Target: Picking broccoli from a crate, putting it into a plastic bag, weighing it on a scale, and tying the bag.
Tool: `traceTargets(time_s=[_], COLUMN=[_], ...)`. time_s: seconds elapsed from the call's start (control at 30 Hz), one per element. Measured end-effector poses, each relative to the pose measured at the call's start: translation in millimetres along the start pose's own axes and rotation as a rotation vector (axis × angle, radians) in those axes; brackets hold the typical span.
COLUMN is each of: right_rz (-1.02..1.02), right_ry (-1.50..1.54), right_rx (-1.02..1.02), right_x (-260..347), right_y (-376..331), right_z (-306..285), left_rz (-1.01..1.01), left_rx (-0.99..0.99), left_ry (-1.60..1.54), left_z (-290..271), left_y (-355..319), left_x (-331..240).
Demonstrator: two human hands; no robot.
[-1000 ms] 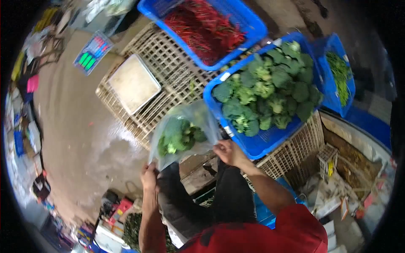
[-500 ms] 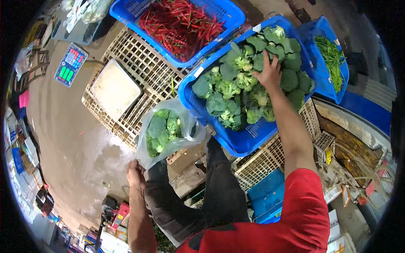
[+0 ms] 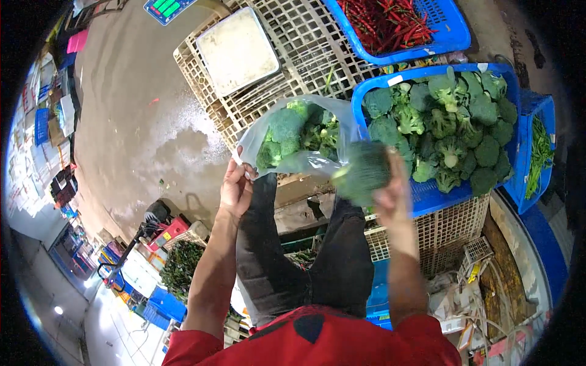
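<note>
With its fingers pinched on the rim, my left hand (image 3: pixel 237 186) holds up a clear plastic bag (image 3: pixel 245 141). Several broccoli heads (image 3: pixel 287 131) sit inside, and the bag's mouth gapes toward me. A single broccoli head (image 3: pixel 368 172), blurred by motion, is gripped in my right hand (image 3: pixel 394 194) just right of the bag's opening. Behind that hand stands a blue plastic basket (image 3: pixel 427 204) filled with more broccoli (image 3: pixel 450 149).
A scale with a pale square plate (image 3: pixel 238 52) rests on beige slatted crates (image 3: pixel 299 36), its keypad display (image 3: pixel 168 7) beyond. Farther right are a blue basket of red chillies (image 3: pixel 384 24) and another of long green vegetables (image 3: pixel 540 155). Wet floor (image 3: pixel 134 122) stretches left.
My right hand has come from the broccoli basket toward the bag, carrying a broccoli head. My left hand has raised the bag's rim, and the view has shifted.
</note>
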State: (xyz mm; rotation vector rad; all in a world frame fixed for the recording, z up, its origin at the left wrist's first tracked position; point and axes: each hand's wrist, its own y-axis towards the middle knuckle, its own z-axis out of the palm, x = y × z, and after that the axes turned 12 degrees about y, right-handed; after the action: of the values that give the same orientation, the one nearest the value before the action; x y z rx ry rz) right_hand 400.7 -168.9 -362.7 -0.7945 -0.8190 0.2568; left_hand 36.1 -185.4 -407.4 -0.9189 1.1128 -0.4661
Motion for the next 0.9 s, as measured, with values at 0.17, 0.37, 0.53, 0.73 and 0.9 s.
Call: traceTargets(time_s=[0.17,0.37,0.53,0.73,0.9], right_rz=[0.044,-0.002,-0.518,-0.330,-0.600], right_ry=[-0.051,-0.387,-1.657,-1.850,-1.839], right_rx=[0.112,0.200,-0.903,-0.776,-0.793], right_x=[-110.9,-64.5,110.2,158.3,155.8], right_y=[45.5,20.4,50.3,80.7,57.8], right_z=[21.2,-35.7,-209.5,-317.6,-354.1], left_rz=[-0.022,-0.074,-0.017,0.002,-0.136], left_rx=[0.043,-0.082,0.089,-0.007,-0.180], left_ry=[-0.003,-0.034,-0.025,0.052,0.232], left_z=[8.3,-12.3,-35.5,-32.2,-3.7], left_y=[6.8,-13.1,8.7,2.8,-2.6], left_x=[6.1,10.9,17.4,19.3,20.1])
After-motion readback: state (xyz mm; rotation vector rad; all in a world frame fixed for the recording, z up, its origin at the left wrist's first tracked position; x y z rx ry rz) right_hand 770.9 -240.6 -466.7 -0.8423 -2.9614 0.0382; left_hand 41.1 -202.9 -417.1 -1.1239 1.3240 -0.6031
